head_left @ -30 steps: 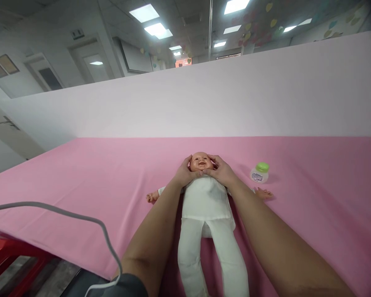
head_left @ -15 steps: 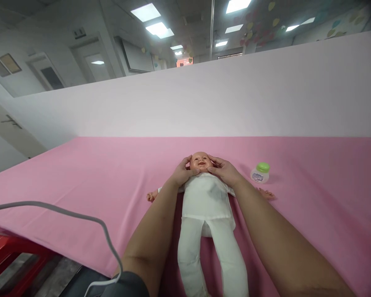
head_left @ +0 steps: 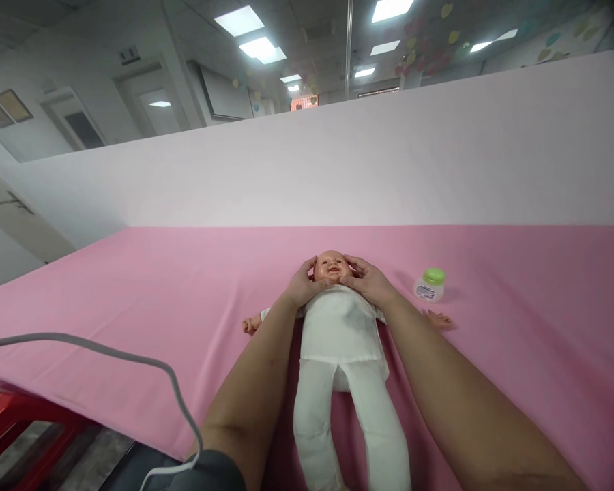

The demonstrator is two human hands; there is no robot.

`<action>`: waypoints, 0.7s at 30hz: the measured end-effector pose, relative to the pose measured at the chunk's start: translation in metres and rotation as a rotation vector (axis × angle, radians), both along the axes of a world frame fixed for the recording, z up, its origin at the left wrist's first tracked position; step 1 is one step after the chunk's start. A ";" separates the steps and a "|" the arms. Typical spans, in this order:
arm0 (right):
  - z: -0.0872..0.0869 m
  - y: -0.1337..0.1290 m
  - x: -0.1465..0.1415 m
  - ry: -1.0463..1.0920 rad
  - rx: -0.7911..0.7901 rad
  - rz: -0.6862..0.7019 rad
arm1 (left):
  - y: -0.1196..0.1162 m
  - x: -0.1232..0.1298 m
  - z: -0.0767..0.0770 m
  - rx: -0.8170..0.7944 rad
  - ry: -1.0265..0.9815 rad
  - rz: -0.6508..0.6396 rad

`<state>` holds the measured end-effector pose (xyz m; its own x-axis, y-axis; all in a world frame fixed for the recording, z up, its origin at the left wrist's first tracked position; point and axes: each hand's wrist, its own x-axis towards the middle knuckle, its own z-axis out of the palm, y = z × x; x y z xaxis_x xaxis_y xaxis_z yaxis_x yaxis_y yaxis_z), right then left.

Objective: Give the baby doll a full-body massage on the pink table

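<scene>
A baby doll (head_left: 342, 327) in a white top and white trousers lies on its back on a pink cloth, its head at the far end and its arms spread out. My left hand (head_left: 307, 283) cups one side of the doll's head (head_left: 331, 264), the thumb resting by the chin. On the other side my right hand (head_left: 369, 281) holds the head in the same way, fingers along the cheek and temple. Part of the doll's arms is hidden behind my forearms. To the right, beyond the doll's open hand, stands a small clear jar (head_left: 430, 285) with a green lid.
The pink cloth (head_left: 158, 293) covers the table up to a white wall (head_left: 338, 170) with glass above it. A grey cable (head_left: 107, 349) loops over the left front edge. At the lower left is a red plastic stool (head_left: 25, 416).
My right thumb has slid slightly inward along the doll's chin. Both hands otherwise stay around the head, and the doll and jar lie as before.
</scene>
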<state>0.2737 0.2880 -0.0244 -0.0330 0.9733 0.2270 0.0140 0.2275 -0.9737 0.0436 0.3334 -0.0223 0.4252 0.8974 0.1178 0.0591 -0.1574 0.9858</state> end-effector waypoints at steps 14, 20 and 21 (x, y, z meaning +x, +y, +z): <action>-0.001 0.002 0.002 -0.111 0.004 -0.025 | -0.006 0.004 0.007 0.028 0.057 0.045; 0.003 -0.003 0.004 -0.017 -0.015 0.070 | -0.002 -0.001 0.004 -0.086 -0.064 -0.008; 0.005 -0.005 0.003 0.006 -0.010 0.089 | -0.001 -0.002 0.003 -0.092 -0.083 -0.014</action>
